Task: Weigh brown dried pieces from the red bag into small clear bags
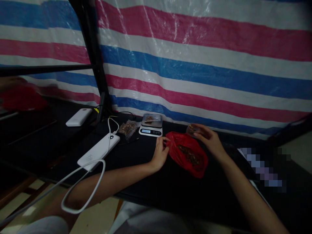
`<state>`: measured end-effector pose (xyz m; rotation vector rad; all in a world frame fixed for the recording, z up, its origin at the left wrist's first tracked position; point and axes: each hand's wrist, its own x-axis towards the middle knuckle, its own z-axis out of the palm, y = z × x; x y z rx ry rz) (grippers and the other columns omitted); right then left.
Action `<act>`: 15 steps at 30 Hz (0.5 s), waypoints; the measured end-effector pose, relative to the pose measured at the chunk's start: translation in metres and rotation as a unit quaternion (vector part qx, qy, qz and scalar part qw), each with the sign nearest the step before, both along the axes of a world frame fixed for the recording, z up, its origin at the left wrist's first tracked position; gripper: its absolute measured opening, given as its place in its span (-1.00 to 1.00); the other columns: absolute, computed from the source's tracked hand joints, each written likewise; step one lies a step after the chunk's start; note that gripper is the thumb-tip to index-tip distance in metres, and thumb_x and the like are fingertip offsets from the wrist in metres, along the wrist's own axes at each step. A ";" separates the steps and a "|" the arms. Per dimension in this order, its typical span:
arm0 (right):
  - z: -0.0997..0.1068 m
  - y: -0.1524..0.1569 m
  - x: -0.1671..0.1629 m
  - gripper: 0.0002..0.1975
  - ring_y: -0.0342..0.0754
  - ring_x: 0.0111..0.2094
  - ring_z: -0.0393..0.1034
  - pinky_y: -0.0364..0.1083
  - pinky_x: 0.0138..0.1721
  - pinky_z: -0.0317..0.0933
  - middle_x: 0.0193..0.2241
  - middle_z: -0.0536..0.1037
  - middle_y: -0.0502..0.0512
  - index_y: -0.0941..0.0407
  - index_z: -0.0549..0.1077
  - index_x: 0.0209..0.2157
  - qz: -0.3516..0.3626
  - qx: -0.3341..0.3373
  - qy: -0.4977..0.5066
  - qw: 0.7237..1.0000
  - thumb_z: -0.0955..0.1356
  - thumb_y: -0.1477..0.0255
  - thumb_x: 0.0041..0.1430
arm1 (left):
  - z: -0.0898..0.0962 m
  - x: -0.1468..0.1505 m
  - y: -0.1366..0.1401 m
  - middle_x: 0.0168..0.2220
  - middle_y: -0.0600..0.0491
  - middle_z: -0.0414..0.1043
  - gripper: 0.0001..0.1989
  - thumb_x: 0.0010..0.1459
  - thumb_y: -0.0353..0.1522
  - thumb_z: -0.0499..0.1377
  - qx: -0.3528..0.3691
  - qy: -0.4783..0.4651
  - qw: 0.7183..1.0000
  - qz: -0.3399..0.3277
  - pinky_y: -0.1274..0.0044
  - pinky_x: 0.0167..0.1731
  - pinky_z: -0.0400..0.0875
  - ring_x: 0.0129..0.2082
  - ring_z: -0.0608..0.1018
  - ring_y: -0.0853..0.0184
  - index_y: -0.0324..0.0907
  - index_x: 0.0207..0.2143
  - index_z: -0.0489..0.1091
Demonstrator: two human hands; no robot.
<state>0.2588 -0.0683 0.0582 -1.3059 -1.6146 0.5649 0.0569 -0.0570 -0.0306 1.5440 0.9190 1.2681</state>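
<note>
A red plastic bag (174, 143) lies open on the black table, with small brown dried pieces (189, 155) inside. My left hand (160, 153) is at its left edge, fingers curled onto the rim. Beyond the bag's far right side, my right hand (207, 138) grips a small clear plastic container (191, 129) with a little brown matter in it; its exact shape is hard to make out. Behind my left hand stands a white digital scale (150, 131) with a lit display. On its pan rests a clear packet of brown pieces (149, 120).
Left of the scale lies a clear bag of brown pieces (128, 128). A white power bank (98, 152) with a looping white cable (101, 188) is near my left forearm; another white device (79, 117) sits farther left. A black post (94, 61) and striped sheeting (195, 65) stand behind.
</note>
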 end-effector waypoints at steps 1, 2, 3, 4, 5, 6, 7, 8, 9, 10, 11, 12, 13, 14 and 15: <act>0.009 0.005 -0.004 -0.61 -0.01 -0.21 0.40 -0.03 -0.16 0.26 -0.11 0.46 0.10 0.05 0.38 -0.10 0.006 0.015 -0.001 1.000 0.37 0.30 -0.02 | -0.001 0.001 0.000 -0.25 0.05 0.21 -0.75 -0.06 -0.58 -0.02 0.000 0.003 1.000 -0.021 0.52 -0.19 0.20 -0.24 0.29 0.37 -0.18 -0.31 0.27; 0.019 0.011 -0.008 -0.61 -0.01 -0.20 0.40 -0.02 -0.15 0.26 -0.12 0.46 0.10 0.05 0.38 -0.10 0.011 0.030 -0.002 0.999 0.37 0.31 -0.02 | -0.002 0.001 0.001 -0.28 0.06 0.23 -0.76 -0.06 -0.58 -0.03 0.000 0.007 0.999 -0.044 0.53 -0.21 0.20 -0.27 0.30 0.38 -0.19 -0.34 0.29; 0.030 0.017 -0.013 -0.61 -0.01 -0.20 0.40 -0.01 -0.13 0.25 -0.12 0.47 0.09 0.05 0.39 -0.10 0.018 0.044 -0.003 0.999 0.37 0.31 -0.02 | -0.003 0.002 0.001 -0.30 0.07 0.25 -0.77 -0.07 -0.58 -0.03 0.000 0.012 0.998 -0.065 0.54 -0.24 0.20 -0.30 0.31 0.39 -0.19 -0.37 0.30; 0.040 0.022 -0.017 -0.62 -0.01 -0.20 0.40 0.00 -0.12 0.25 -0.12 0.47 0.09 0.05 0.39 -0.11 0.027 0.058 -0.004 0.998 0.38 0.32 -0.03 | -0.004 0.003 0.001 -0.32 0.07 0.26 -0.78 -0.07 -0.58 -0.03 -0.001 0.018 0.996 -0.082 0.55 -0.26 0.20 -0.31 0.31 0.39 -0.20 -0.39 0.32; 0.051 0.028 -0.022 -0.61 0.00 -0.19 0.40 0.01 -0.11 0.25 -0.12 0.46 0.08 0.05 0.40 -0.11 0.036 0.072 -0.006 0.997 0.38 0.32 -0.04 | -0.004 0.003 0.001 -0.33 0.08 0.27 -0.78 -0.08 -0.58 -0.02 -0.001 0.026 0.995 -0.094 0.55 -0.27 0.20 -0.33 0.31 0.39 -0.20 -0.40 0.33; 0.061 0.032 -0.026 -0.61 0.00 -0.18 0.40 0.02 -0.10 0.24 -0.12 0.47 0.08 0.05 0.40 -0.11 0.046 0.083 -0.009 0.995 0.39 0.32 -0.04 | -0.005 0.003 0.001 -0.33 0.08 0.27 -0.78 -0.08 -0.57 -0.02 0.000 0.032 0.994 -0.102 0.56 -0.28 0.20 -0.33 0.32 0.39 -0.19 -0.40 0.34; 0.069 0.037 -0.031 -0.60 0.01 -0.17 0.39 0.04 -0.09 0.24 -0.12 0.47 0.08 0.05 0.40 -0.10 0.058 0.093 -0.012 0.994 0.38 0.32 -0.04 | -0.004 0.003 0.001 -0.32 0.08 0.28 -0.78 -0.08 -0.57 -0.01 0.000 0.037 0.994 -0.106 0.56 -0.29 0.20 -0.33 0.32 0.40 -0.19 -0.40 0.35; 0.077 0.041 -0.034 -0.60 0.01 -0.16 0.39 0.05 -0.08 0.24 -0.12 0.47 0.07 0.05 0.39 -0.09 0.071 0.100 -0.013 0.992 0.38 0.31 -0.03 | -0.004 0.003 0.000 -0.32 0.08 0.28 -0.78 -0.07 -0.56 -0.01 0.001 0.039 0.993 -0.110 0.57 -0.30 0.20 -0.34 0.32 0.40 -0.19 -0.40 0.36; 0.083 0.044 -0.038 -0.59 0.01 -0.15 0.39 0.06 -0.08 0.23 -0.13 0.47 0.07 0.05 0.39 -0.09 0.085 0.103 -0.013 0.991 0.38 0.30 -0.03 | -0.003 0.003 0.000 -0.33 0.08 0.29 -0.79 -0.07 -0.56 0.00 0.002 0.039 0.993 -0.115 0.57 -0.31 0.20 -0.35 0.32 0.40 -0.19 -0.41 0.36; 0.087 0.046 -0.041 -0.59 0.01 -0.14 0.38 0.07 -0.07 0.23 -0.13 0.48 0.07 0.05 0.39 -0.09 0.101 0.103 -0.011 0.989 0.38 0.30 -0.03 | -0.001 0.002 -0.001 -0.34 0.08 0.29 -0.80 -0.06 -0.56 0.00 0.002 0.038 0.992 -0.120 0.57 -0.32 0.20 -0.36 0.32 0.41 -0.20 -0.43 0.36; 0.090 0.049 -0.044 -0.59 0.01 -0.13 0.38 0.07 -0.06 0.23 -0.13 0.48 0.07 0.05 0.39 -0.09 0.116 0.101 -0.008 0.988 0.38 0.30 -0.04 | 0.001 0.002 -0.002 -0.35 0.08 0.29 -0.82 -0.05 -0.55 0.00 0.001 0.037 0.992 -0.121 0.58 -0.34 0.20 -0.38 0.32 0.41 -0.20 -0.44 0.36; 0.092 0.051 -0.046 -0.60 0.01 -0.13 0.38 0.07 -0.06 0.23 -0.13 0.48 0.06 0.04 0.39 -0.10 0.130 0.097 -0.004 0.987 0.38 0.29 -0.03 | 0.003 0.001 -0.002 -0.37 0.08 0.29 -0.83 -0.03 -0.53 0.01 0.000 0.033 0.993 -0.115 0.58 -0.35 0.20 -0.40 0.32 0.42 -0.20 -0.44 0.36; 0.092 0.052 -0.048 -0.60 0.00 -0.12 0.37 0.06 -0.05 0.23 -0.13 0.47 0.06 0.04 0.39 -0.10 0.142 0.093 0.001 0.986 0.38 0.29 -0.03 | 0.005 -0.001 -0.003 -0.37 0.08 0.29 -0.85 0.00 -0.51 0.02 0.000 0.028 0.995 -0.100 0.58 -0.35 0.20 -0.41 0.32 0.42 -0.20 -0.43 0.36; 0.091 0.055 -0.050 -0.60 0.00 -0.11 0.37 0.06 -0.05 0.23 -0.12 0.47 0.06 0.03 0.39 -0.09 0.150 0.090 0.008 0.985 0.38 0.28 -0.02 | 0.007 -0.002 -0.003 -0.35 0.07 0.29 -0.87 0.02 -0.48 0.02 0.003 0.021 0.997 -0.074 0.57 -0.34 0.21 -0.40 0.32 0.41 -0.19 -0.41 0.35; 0.089 0.057 -0.051 -0.60 -0.01 -0.11 0.36 0.05 -0.05 0.23 -0.11 0.47 0.05 0.03 0.39 -0.09 0.154 0.090 0.015 0.984 0.37 0.27 -0.02 | 0.009 -0.004 -0.003 -0.33 0.06 0.28 -0.89 0.04 -0.46 0.04 0.007 0.012 0.999 -0.041 0.56 -0.31 0.22 -0.37 0.33 0.39 -0.18 -0.38 0.35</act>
